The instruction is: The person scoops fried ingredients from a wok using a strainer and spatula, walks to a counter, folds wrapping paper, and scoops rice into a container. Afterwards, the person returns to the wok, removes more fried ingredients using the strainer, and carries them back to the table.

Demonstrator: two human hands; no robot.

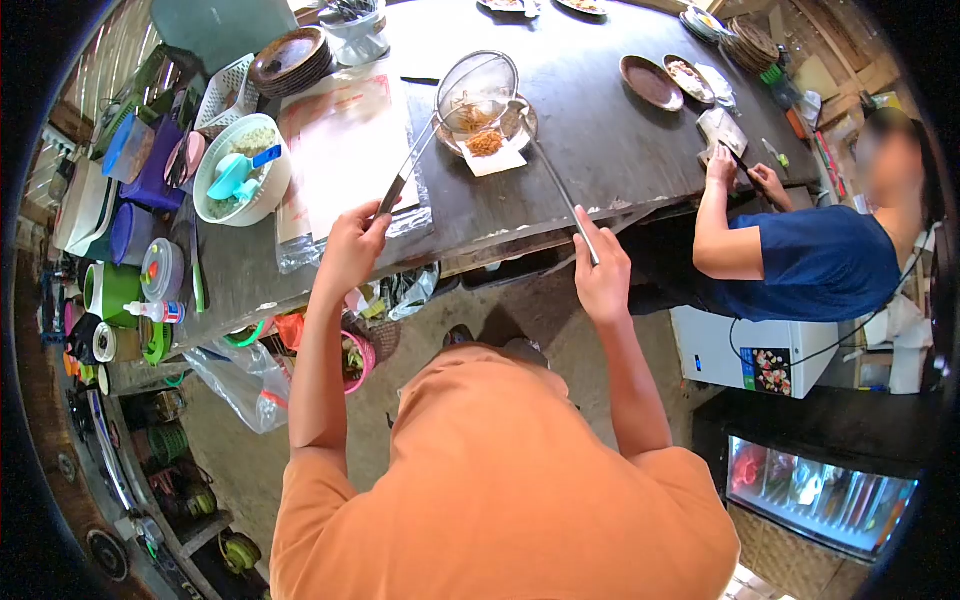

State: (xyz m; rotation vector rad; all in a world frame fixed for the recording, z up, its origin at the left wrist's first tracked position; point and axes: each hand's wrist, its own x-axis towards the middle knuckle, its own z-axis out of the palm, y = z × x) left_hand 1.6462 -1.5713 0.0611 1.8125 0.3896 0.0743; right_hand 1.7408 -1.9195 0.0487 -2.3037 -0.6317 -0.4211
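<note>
My left hand (352, 245) is closed around the dark handle of a wire mesh strainer (478, 80), whose basket is over a brown plate (530, 128). On that plate a brown, shredded fried food (486, 143) lies on white paper (500, 162). My right hand (603, 265) grips a long-handled metal utensil (552, 168). Its far end is at the strainer's rim above the plate; I cannot make out the shape of its head. Whether the strainer touches the plate is not clear.
Left are paper sheets (345, 130), a white tub (272, 190) with a blue scoop, and stacked plates (290, 62). At right a co-worker (815, 255) holds a knife at a white board (722, 130). Brown plates (652, 83) lie farther back.
</note>
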